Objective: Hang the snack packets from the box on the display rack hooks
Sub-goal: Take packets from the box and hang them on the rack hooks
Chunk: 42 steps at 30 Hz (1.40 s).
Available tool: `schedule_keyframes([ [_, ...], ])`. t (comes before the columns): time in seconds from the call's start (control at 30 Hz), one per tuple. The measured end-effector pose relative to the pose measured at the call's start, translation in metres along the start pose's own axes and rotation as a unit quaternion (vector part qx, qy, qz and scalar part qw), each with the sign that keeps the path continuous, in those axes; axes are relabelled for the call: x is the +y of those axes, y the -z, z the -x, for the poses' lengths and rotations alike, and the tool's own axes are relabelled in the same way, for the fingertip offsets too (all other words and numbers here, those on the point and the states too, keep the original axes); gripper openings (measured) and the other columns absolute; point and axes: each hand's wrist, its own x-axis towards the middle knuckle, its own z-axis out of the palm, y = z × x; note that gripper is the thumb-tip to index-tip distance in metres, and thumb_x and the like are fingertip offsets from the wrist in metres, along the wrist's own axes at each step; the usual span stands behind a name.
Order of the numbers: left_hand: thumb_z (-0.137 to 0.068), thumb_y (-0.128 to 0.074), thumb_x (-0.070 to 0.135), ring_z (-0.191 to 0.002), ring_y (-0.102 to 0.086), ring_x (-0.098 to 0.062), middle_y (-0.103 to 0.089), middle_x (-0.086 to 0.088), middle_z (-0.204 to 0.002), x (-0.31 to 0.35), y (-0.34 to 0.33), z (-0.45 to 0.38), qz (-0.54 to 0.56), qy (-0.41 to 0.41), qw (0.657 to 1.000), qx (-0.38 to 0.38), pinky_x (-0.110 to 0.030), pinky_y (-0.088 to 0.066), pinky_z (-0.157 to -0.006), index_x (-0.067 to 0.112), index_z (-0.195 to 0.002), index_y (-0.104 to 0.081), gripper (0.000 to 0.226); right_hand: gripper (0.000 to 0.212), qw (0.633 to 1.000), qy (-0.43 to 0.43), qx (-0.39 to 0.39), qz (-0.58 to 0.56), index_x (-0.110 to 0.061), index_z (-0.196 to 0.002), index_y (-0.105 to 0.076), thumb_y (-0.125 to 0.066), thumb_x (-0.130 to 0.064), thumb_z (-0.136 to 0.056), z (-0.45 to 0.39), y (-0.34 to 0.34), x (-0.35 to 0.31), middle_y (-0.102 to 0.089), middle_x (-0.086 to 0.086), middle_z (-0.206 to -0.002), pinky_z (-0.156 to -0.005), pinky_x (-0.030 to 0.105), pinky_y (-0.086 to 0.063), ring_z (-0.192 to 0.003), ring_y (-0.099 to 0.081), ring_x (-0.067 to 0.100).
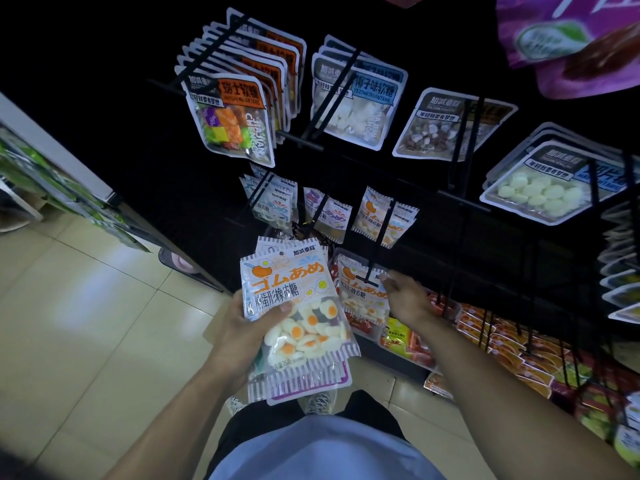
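Note:
My left hand (242, 327) grips a small stack of fried-egg gummy packets (298, 317), white with orange lettering, held upright in front of the rack. To their right, a matching egg gummy packet (360, 292) hangs on a low black hook (372, 268). My right hand (407, 299) rests against that packet's right edge, fingertips at its top corner beside the hook; whether it grips the packet is unclear. More egg gummy packets (384, 216) hang on the hook above. No box is in view.
The black display rack (460, 199) carries rows of hanging candy bags on long hooks sticking out toward me. Red and orange packets (512, 344) fill the lowest row at right. A shelf unit (69, 188) stands at left over a beige tiled floor (104, 323).

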Motion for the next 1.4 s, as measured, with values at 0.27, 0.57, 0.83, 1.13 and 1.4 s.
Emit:
schedule_keyframes([
  [0.27,-0.078,-0.082,0.006,-0.101,-0.075,-0.041,-0.076,-0.015,-0.118,-0.003,-0.002,-0.009,-0.029,-0.002,1.000,-0.013,-0.058,-0.061,-0.082,0.017,-0.136,-0.050,0.068,0.037,0.999,0.021,0.045,0.010,-0.011,-0.121,-0.065,-0.036,-0.031,-0.111,0.005,-0.007,0.002,-0.070,0.010,-0.109,-0.075,0.028,-0.037,-0.102,-0.064,0.029],
  [0.57,-0.082,-0.077,0.000,-0.095,-0.077,-0.037,-0.078,-0.012,-0.111,0.001,0.001,-0.011,-0.011,0.015,1.000,-0.018,-0.046,-0.064,-0.069,0.020,-0.129,-0.053,0.056,0.037,0.994,0.003,0.111,0.004,-0.026,-0.076,-0.053,-0.040,-0.025,-0.110,-0.014,-0.010,-0.005,-0.056,-0.001,-0.070,-0.054,0.030,-0.032,-0.074,-0.057,0.025],
  [0.83,-0.075,-0.084,0.008,-0.099,-0.075,-0.044,-0.077,-0.016,-0.115,0.003,0.013,-0.013,-0.051,0.029,0.998,-0.031,-0.064,-0.057,-0.090,0.024,-0.134,-0.049,0.070,0.034,0.985,-0.037,0.150,-0.078,-0.011,-0.131,-0.066,-0.044,-0.026,-0.110,-0.071,0.022,-0.022,-0.063,0.013,-0.139,-0.089,0.025,-0.040,-0.127,-0.058,0.032],
  [1.13,-0.076,-0.085,0.011,-0.101,-0.075,-0.043,-0.076,-0.015,-0.118,0.008,0.016,-0.009,-0.081,0.013,0.996,-0.035,-0.064,-0.056,-0.091,0.023,-0.135,-0.048,0.071,0.031,0.930,-0.084,0.305,-0.186,-0.014,-0.131,-0.065,-0.059,-0.017,-0.101,-0.064,0.029,-0.044,-0.065,0.011,-0.132,-0.084,0.021,-0.042,-0.120,-0.063,0.028],
  [1.4,-0.066,-0.087,0.013,-0.097,-0.077,-0.037,-0.079,-0.011,-0.111,0.027,0.008,0.001,-0.102,-0.022,0.993,-0.056,-0.054,-0.061,-0.085,0.019,-0.127,-0.052,0.071,0.042,0.959,0.023,0.084,-0.271,-0.032,-0.097,-0.069,-0.083,-0.057,-0.067,0.112,-0.021,-0.124,-0.072,-0.011,-0.095,-0.066,0.023,-0.057,-0.076,-0.070,-0.002],
])
